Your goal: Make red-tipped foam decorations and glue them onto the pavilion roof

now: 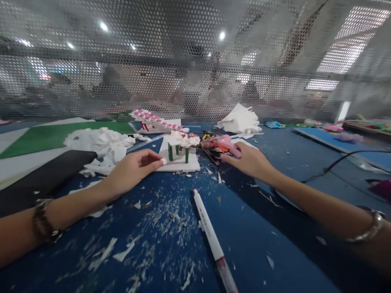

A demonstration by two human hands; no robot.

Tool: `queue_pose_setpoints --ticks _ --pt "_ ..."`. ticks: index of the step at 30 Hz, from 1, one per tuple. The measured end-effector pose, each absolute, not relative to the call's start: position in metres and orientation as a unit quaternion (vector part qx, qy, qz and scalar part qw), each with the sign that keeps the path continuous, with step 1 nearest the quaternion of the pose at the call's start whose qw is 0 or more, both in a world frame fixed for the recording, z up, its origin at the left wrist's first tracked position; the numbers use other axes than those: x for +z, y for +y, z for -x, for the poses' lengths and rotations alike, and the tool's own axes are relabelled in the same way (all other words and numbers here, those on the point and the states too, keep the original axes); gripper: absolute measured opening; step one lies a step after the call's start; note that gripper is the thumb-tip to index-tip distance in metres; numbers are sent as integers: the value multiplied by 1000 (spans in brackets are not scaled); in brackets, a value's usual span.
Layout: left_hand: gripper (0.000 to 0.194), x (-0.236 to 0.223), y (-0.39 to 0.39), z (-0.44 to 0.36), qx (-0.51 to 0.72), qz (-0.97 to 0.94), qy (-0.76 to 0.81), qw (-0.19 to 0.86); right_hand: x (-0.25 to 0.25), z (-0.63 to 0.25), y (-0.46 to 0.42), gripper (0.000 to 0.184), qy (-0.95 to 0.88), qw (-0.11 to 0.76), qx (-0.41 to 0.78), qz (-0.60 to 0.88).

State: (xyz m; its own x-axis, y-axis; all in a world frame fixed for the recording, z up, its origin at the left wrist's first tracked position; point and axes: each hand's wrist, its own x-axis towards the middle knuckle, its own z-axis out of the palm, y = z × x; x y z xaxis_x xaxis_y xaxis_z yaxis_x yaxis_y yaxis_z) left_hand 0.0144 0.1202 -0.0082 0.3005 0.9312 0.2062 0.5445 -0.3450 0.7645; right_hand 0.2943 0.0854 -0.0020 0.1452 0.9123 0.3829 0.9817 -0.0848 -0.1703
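Note:
Between my hands stands a small paper model (184, 140) with green legs and a crumpled white top marked dark red, on a white base board (192, 163). My left hand (137, 166), left of the model, pinches a small white piece (164, 161), seemingly a bit of paper, near the board's edge. My right hand (251, 160) is closed around a pink hot glue gun (227, 144). Its nozzle points left toward the model's top; whether it touches cannot be made out. A white marker (210, 228) with a red end lies in front of the model.
Crumpled white tissue (102, 142) and a black phone-like slab (45, 175) lie at left, by a green sheet (70, 136). Behind are a pink-dotted paper piece (155, 121) and a stack of white paper (240, 119). A cable (342, 158) runs at right. Scraps litter the blue table (244, 252).

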Motion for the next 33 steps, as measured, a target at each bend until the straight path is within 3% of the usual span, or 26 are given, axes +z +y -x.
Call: queue_pose_setpoints --ticks 33 --pt "22 -21 102 -20 243 -794 346 438 1 -285 87 42 -634 177 -113 745"
